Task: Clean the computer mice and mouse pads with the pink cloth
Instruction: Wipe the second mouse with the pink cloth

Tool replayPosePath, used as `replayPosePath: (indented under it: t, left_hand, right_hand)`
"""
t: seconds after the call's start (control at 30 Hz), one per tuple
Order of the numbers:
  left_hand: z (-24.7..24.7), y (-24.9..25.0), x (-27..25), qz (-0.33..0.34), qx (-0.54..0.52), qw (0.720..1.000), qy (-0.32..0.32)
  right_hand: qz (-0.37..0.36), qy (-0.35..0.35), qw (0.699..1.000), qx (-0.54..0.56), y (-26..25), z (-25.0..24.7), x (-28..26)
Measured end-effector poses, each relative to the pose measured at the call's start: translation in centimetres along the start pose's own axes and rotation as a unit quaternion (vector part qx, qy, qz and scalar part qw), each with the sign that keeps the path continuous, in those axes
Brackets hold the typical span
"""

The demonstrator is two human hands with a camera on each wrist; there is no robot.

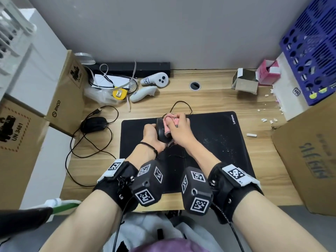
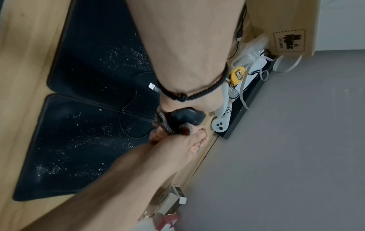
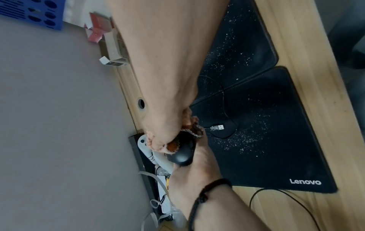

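My left hand point(image 1: 151, 132) grips a black wired mouse point(image 1: 161, 130) lifted above the black mouse pads point(image 1: 214, 139). My right hand point(image 1: 179, 130) holds the bunched pink cloth point(image 1: 171, 119) against the mouse. In the left wrist view the mouse point(image 2: 187, 116) sits below the wrist with the cloth point(image 2: 168, 129) wrapped around it. In the right wrist view the cloth point(image 3: 190, 125) covers part of the mouse point(image 3: 182, 155). Two pads lie side by side point(image 3: 262, 140), speckled with white crumbs. The mouse's cable and USB plug point(image 3: 217, 127) rest on them. A second black mouse point(image 1: 94, 124) lies on the desk to the left.
Cardboard boxes point(image 1: 67, 95) stand along the left edge and another point(image 1: 309, 157) at the right. Two white controllers point(image 1: 154, 80), a yellow tape measure point(image 1: 119, 93) and cables clutter the back left. A small open carton point(image 1: 245, 81), a pink box point(image 1: 267, 71) and a blue crate point(image 1: 312, 51) stand back right.
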State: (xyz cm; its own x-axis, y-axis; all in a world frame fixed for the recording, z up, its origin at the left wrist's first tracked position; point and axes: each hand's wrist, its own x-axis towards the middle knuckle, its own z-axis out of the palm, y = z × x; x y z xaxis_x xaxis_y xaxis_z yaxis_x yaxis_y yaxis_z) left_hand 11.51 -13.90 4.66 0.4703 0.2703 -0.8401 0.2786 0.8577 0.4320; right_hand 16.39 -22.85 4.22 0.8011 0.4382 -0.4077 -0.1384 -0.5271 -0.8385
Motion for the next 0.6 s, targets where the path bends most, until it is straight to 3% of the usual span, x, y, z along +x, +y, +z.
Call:
replayPosePath:
  t: [0.1,0.17,0.27,0.43,0.57,0.6]
  left_hand:
    - [-0.4,1.0,0.7,-0.005,0.020,0.999,0.027]
    - [-0.3,1.4,0.7,0.000,0.014,0.999,0.037]
    - [0.2,1.2,0.3,0.004,0.008,1.000,0.021]
    - [-0.2,0.9,-0.3,-0.011,0.008,1.000,-0.017]
    - [0.4,-0.1,-1.1,-0.017,0.040,0.998,-0.055]
    - [0.5,-0.3,-1.3,-0.015,0.048,0.997,-0.056]
  right_hand:
    - [-0.023,-0.154,0.988,-0.024,-0.5,-0.8,-0.7]
    - [-0.061,-0.185,0.980,-0.041,-0.4,-1.3,-0.8]
    - [-0.099,-0.142,0.984,-0.045,-0.2,-1.2,-0.4]
    - [-0.069,-0.086,0.993,-0.050,0.4,-0.6,0.1]
    - [-0.012,0.060,0.998,0.027,0.7,0.1,0.7]
    - [0.001,0.070,0.997,0.036,1.0,0.0,1.0]
